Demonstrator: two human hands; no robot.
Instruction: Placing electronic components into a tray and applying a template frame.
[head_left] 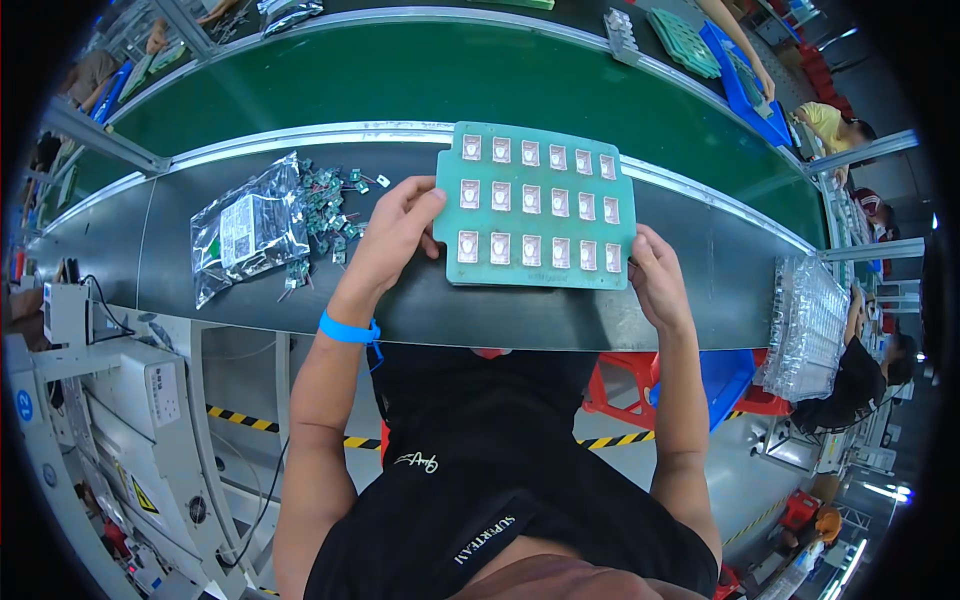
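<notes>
Green tray (538, 225) is gripped by both hands (397, 228) (658, 283).

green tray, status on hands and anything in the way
Left hand and right hand gripping green tray. Nothing across its face. Small boards and silver bag lie left.

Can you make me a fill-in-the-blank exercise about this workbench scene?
1. The left hand and right hand hold a green plate whose pockets form ____ rows of six.
2. The person's wristband is coloured ____.
3. The silvery bag lies to the ____ of the small loose parts.

Missing words: three; blue; left.
</notes>
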